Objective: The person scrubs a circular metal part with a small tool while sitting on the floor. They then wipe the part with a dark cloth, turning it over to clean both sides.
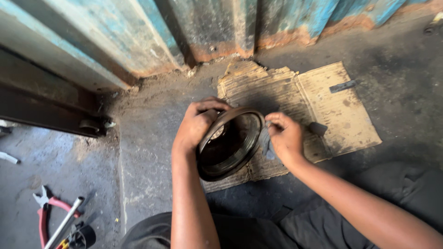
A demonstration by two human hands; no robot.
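A dark round metal drum [230, 145], like a shallow bowl with a shiny rim, stands tilted on its edge over a torn sheet of cardboard [323, 110]. My left hand [196, 124] grips its upper left rim. My right hand [286, 136] pinches a small grey piece of abrasive paper or cloth [266, 143] against the drum's right rim. A lighter hub shows inside the drum near my left fingers.
Red-handled pliers [44, 207], a metal rod [64, 221] and a small black part [82, 236] lie on the concrete floor at lower left. A rusty blue metal door [184, 27] runs along the back. A flat dark strip [342, 86] rests on the cardboard.
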